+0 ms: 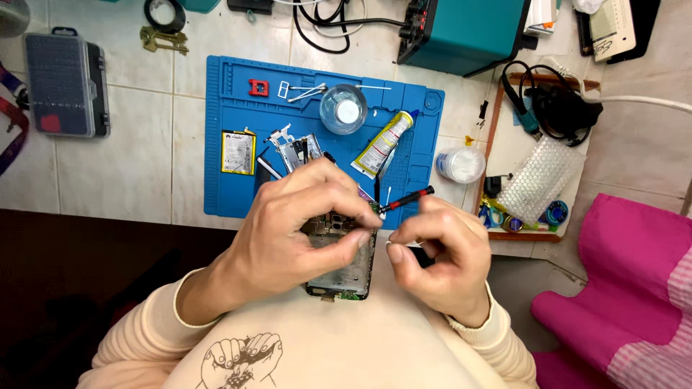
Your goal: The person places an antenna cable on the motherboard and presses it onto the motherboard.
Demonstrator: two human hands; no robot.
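Note:
An opened phone (344,272) with its back off and inner board showing lies close to my chest. My left hand (295,230) grips its upper part from the left, fingers curled over the top edge. My right hand (436,256) pinches a thin red and black screwdriver (407,199), whose tip meets the phone's upper right corner. Just beyond my hands lies a blue work mat (238,194) with a flat battery (238,152), small metal phone parts (295,149), a glue tube (384,142) and a round clear dish (344,109).
A grey bit case (66,84) sits at the far left. A teal power unit (465,32) with cables stands at the back. A jar of cotton swabs (460,164) and a wooden tray (491,130) with bubble wrap are on the right. Pink cloth (627,288) lies lower right.

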